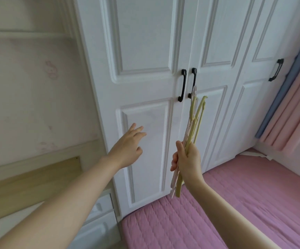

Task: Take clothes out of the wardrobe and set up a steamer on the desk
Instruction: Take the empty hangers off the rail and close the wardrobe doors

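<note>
Foremost, wardrobe (145, 51): white panelled doors, all closed, filling the centre and upper right of the frame; clothes, if any, lay behind them and could not be seen.

Bed (235, 203): pink quilted cover, lower right of the frame, its edge butting the foot of the doors.

Curtain (293, 97): pink with a blue edge, far right, partly cut off by the frame.

Shelf recess (29, 97): pale wall and wooden ledges, left of the frame. No worktop and no steamer in view.

Door handles: two black bar handles, long axes vertical, paired at the central seam, left handle (182, 85) and right handle (192, 82); a third handle (276, 70) further right on another door.

Left hand (127, 146): open, fingers extended, held before the lower panel of the left door; whether it touched the panel could not be told. The paired handles lay up and to the right of it, and it was the free hand, so judged the likelier to pull a door.

Right hand (187, 159): closed round a bundle of hangers (196, 119), green and pale pink, long axis near vertical, tips overlapping the lower end of the right handle in the picture. Number of hangers hard to make out.
</note>
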A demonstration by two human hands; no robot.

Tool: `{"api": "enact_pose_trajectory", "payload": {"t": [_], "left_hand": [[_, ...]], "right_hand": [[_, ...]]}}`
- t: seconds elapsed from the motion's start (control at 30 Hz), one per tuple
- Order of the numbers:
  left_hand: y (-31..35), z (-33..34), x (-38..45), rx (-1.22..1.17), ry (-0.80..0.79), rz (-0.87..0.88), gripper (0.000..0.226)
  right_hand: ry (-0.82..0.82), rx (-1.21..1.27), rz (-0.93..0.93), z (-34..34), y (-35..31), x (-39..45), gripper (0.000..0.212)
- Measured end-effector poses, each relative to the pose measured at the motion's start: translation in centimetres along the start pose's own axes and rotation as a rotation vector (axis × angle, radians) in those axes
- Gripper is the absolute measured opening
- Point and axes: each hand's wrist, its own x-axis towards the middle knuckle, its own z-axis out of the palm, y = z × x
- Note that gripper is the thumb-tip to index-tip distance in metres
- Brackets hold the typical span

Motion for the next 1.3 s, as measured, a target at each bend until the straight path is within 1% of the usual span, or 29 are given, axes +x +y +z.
{"api": "enact_pose_trajectory", "payload": {"t": [0.07,0.17,0.37,0.43,0.47,0.57,0.6,0.67,0.77,0.9,1.0,1.13,1.23,1.3], "left_hand": [[0.3,0.1,-3.1,-0.121,0.017,-0.051,0.052],[0.3,0.3,-8.5,-0.299,0.023,-0.173,0.048],[-1.0,0.7,-19.5,-0.686,0.019,-0.529,0.042],[-1.6,0.7,-22.9,-0.872,0.014,-0.649,0.045],[-2.0,0.7,-24.4,-1.002,0.028,-0.7,0.047],[-2.3,0.0,-28.0,-1.436,0.141,-0.835,0.04],[-2.5,-0.3,-29.0,-1.546,0.183,-0.862,0.041],[-2.8,-0.9,-30.8,-1.686,0.258,-0.891,0.046],[-3.8,-1.4,-33.2,-1.765,0.391,-0.911,0.045],[-4.9,-1.1,-35.5,-1.781,0.486,-0.867,0.045],[-5.9,-0.8,-35.9,-1.792,0.561,-0.888,0.04],[-8.0,-0.5,-35.3,-1.752,0.613,-0.935,0.035],[-10.1,-0.3,-33.8,-1.646,0.66,-0.996,0.037],[-11.7,-0.6,-32.2,-1.614,0.691,-1.004,0.036]], "right_hand": [[-0.04,0.032,0.046,0.7,-0.6,-3.2,0.025],[-0.129,0.07,0.112,2.0,-1.1,-8.1,0.029],[-0.37,0.235,0.211,5.3,-1.7,-16.5,0.029],[-0.464,0.304,0.269,6.6,-1.5,-18.7,0.031],[-0.51,0.347,0.304,7.3,-1.3,-19.6,0.033],[-0.639,0.473,0.412,9.3,-0.7,-22.0,0.033],[-0.683,0.495,0.444,10.0,-0.6,-22.7,0.032],[-0.765,0.507,0.5,11.3,0.0,-24.1,0.032],[-0.864,0.518,0.599,13.0,1.0,-25.8,0.033],[-0.979,0.464,0.713,14.5,2.1,-27.0,0.037],[-1.058,0.388,0.747,15.5,2.8,-27.1,0.039],[-1.118,0.371,0.822,17.0,4.5,-24.8,0.039],[-1.16,0.452,0.922,18.5,6.1,-21.5,0.036],[-1.144,0.476,0.953,19.7,6.9,-19.4,0.033]]}}
